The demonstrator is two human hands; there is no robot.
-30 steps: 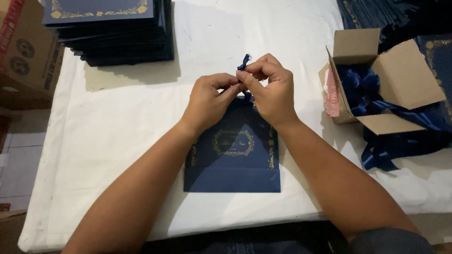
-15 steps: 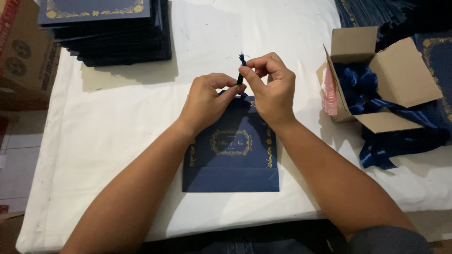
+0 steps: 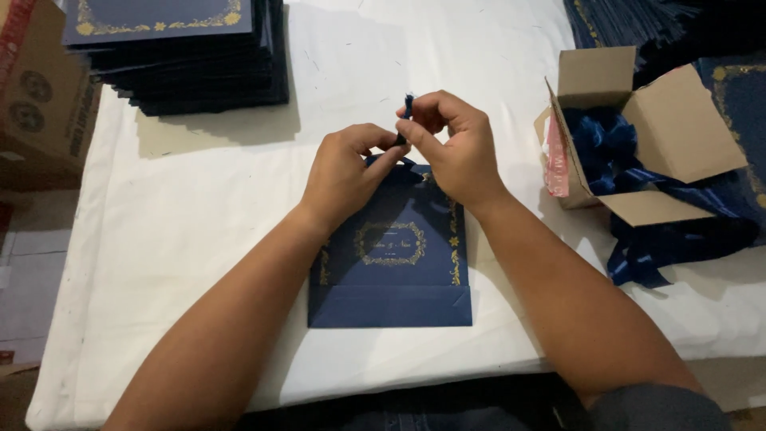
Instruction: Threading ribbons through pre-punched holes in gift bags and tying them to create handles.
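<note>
White tablecloth (image 3: 199,223); navy gold-printed bag (image 3: 391,271) flat.

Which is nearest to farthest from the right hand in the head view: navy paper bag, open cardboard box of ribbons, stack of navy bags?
1. navy paper bag, right under the right hand.
2. open cardboard box, to its right.
3. stack of navy bags, far left corner.

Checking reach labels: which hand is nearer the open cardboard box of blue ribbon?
Right. The right hand pinches a blue ribbon above the navy paper bag, just left of the cardboard box. The left hand sits farther left, beyond the right hand.
</note>
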